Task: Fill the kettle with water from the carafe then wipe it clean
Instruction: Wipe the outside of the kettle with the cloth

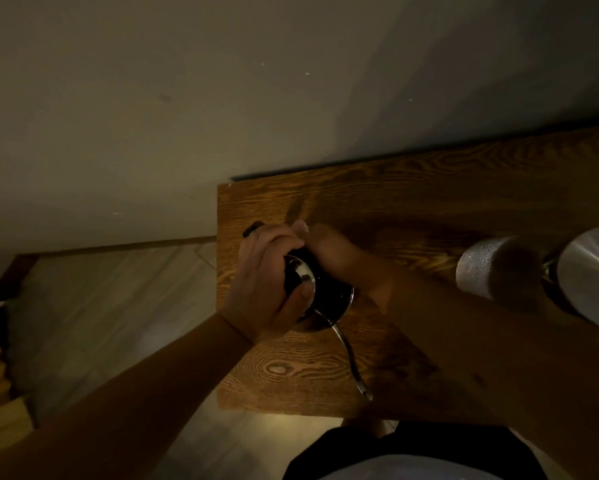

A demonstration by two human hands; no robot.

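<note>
Left hand (pixel 268 271) clamped on kettle (pixel 320 294) at worktop (pixel 412 202) left end, right hand (pixel 329 247) blurred behind it, grip unclear; polished steel looks slick, heavy when full, so hold handle or body, not thin spout (pixel 350 358).

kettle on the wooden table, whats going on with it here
A person stands over a wood-grain table in dim light with both hands on a small shiny steel gooseneck kettle, its thin curved spout pointing toward them. The left hand grips the kettle's top and side, thumb on its metal lid. The right hand reaches behind it, blurred, with something pale at its fingertips, possibly a cloth. A silvery cylindrical container stands to the right, untouched. This looks like wiping rather than pouring.
</note>
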